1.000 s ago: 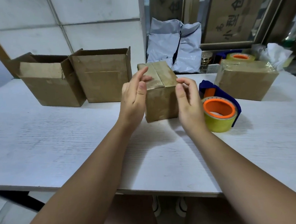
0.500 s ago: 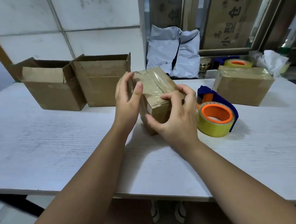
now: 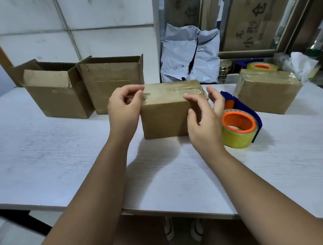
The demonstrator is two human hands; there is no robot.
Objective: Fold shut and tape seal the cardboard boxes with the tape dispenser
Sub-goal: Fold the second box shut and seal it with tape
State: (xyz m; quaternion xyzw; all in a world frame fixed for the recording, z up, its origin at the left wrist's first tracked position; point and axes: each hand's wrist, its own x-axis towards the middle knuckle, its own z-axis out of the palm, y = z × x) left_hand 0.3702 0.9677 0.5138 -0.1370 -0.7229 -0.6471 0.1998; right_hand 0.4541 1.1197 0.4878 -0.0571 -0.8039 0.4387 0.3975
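A closed cardboard box (image 3: 164,114) with clear tape along its top seam stands on the white table (image 3: 64,156), broad side toward me. My left hand (image 3: 124,109) rests against its left end, fingers curled at the top left corner. My right hand (image 3: 204,118) is at its right front corner, fingers spread and touching the box. The blue tape dispenser (image 3: 240,125) with an orange-cored yellow roll lies just right of my right hand. Two open boxes (image 3: 58,92) (image 3: 112,81) stand at the back left. Another taped box (image 3: 268,93) sits at the back right.
Grey plastic mailer bags (image 3: 188,54) lean behind the table. A second tape roll (image 3: 262,66) and crumpled white plastic (image 3: 301,64) lie behind the right box. The table's front edge runs just beyond my forearms.
The box was tilted and turned in both hands; it now stands flat with its long side toward me. My right hand has loosened from gripping it.
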